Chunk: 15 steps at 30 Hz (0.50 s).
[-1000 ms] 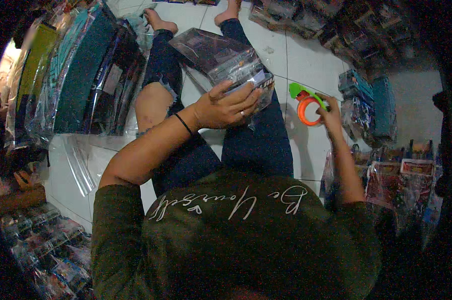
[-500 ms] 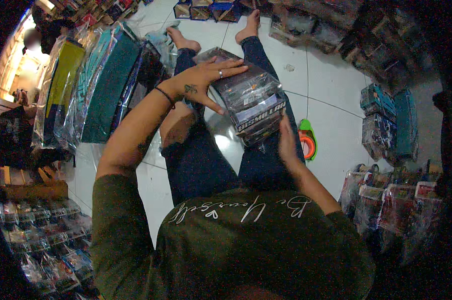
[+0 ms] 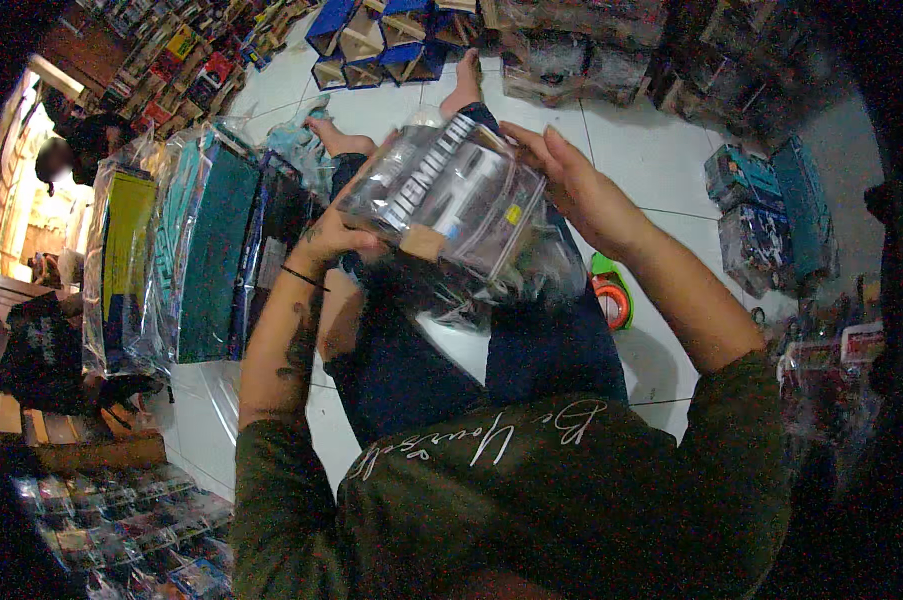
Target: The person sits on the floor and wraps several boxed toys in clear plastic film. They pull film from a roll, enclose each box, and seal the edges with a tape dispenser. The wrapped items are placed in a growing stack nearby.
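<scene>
A dark, boxy package [image 3: 471, 200] wrapped in clear plastic is tilted above my lap, with a white-lettered face turned up. A small tan patch and a yellow spot show on that face, and loose plastic hangs at its near side. My left hand [image 3: 346, 235] grips its left side, the thumb lying along the near corner and the other fingers mostly hidden. Against the far right edge rests my right hand [image 3: 576, 185], its fingers reaching along the package. On the floor beside my right thigh lies a green holder with an orange ring [image 3: 611, 292], looking like a tape dispenser.
Large plastic-wrapped teal packages [image 3: 216, 255] and a yellow one [image 3: 126, 245] stand at my left. Blue-sided boxes [image 3: 396, 45] sit beyond my feet. Wrapped stacks [image 3: 571, 65] line the far right, with teal bundles [image 3: 756, 215] at right. Rows of small wrapped packs [image 3: 121, 515] fill the lower left.
The package has been turned, so its lettering now runs slantwise and more of that face shows. My left hand went from its top to its left side; my right hand moved up to the far right edge.
</scene>
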Tool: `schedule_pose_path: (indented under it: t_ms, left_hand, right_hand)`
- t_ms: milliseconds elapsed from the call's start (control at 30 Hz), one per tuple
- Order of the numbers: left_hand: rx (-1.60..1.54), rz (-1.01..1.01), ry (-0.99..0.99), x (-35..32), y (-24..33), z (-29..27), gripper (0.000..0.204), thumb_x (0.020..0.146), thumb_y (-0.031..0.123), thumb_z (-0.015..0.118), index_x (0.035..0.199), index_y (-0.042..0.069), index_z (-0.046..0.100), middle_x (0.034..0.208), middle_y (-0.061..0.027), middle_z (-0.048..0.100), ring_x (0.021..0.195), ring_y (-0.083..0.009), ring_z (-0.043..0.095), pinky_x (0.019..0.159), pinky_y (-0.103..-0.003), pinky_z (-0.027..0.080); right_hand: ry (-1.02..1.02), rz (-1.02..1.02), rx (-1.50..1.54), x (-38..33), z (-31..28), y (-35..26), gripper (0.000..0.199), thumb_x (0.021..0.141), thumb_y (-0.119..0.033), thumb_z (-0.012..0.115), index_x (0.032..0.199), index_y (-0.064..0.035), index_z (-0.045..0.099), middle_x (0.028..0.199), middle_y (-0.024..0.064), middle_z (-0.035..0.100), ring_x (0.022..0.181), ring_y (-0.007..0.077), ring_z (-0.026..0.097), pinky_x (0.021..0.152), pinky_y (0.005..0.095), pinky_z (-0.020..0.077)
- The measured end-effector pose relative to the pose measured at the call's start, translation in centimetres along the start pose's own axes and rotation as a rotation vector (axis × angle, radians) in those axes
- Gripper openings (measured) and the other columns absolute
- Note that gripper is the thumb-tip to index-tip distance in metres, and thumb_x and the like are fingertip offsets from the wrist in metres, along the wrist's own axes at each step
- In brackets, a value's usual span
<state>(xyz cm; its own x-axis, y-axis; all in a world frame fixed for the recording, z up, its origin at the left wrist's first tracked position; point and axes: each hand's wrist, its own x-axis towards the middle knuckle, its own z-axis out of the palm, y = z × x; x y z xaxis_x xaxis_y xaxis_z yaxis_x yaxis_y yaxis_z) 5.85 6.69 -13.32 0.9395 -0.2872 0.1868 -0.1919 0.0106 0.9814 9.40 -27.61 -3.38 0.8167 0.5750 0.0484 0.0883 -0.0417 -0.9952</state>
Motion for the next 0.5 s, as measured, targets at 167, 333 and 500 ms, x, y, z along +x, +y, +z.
schedule_pose_path:
  t_ms: [167,333,500]
  left_hand:
    - [-0.283,-0.125,0.230,-4.7,-9.1,-5.8,0.050,0.069,0.038,0.077,0.095,-0.002,0.062,0.093,-0.0093,0.064,0.087,-0.0212,0.061,0.076,-0.034,0.049]
    - [-0.313,-0.121,0.270,-6.8,-13.1,-7.1,0.047,0.068,0.032,0.079,0.095,-0.002,0.062,0.093,-0.0103,0.064,0.084,-0.0230,0.061,0.073,-0.034,0.050]
    - [-0.306,-0.078,0.330,-8.1,-13.8,-6.6,0.045,0.070,0.031,0.077,0.094,-0.003,0.062,0.093,-0.0103,0.063,0.084,-0.0222,0.061,0.074,-0.034,0.049]
  right_hand:
    - [0.317,-0.188,0.018,-3.6,3.0,2.1,0.050,0.086,-0.026,0.055,0.128,-0.0049,0.038,0.118,0.0094,0.046,0.104,0.0176,0.049,0.084,0.0288,0.0426]
    - [0.296,-0.484,-0.195,-2.6,5.8,3.5,0.031,0.075,-0.006,0.066,0.104,-0.0026,0.056,0.104,0.0096,0.055,0.095,0.0160,0.052,0.078,0.0277,0.0437]
    - [0.048,-0.607,-0.609,-1.5,6.6,2.8,0.018,0.075,-0.005,0.062,0.092,0.0005,0.061,0.098,0.0127,0.061,0.102,0.0237,0.056,0.089,0.0334,0.0423]
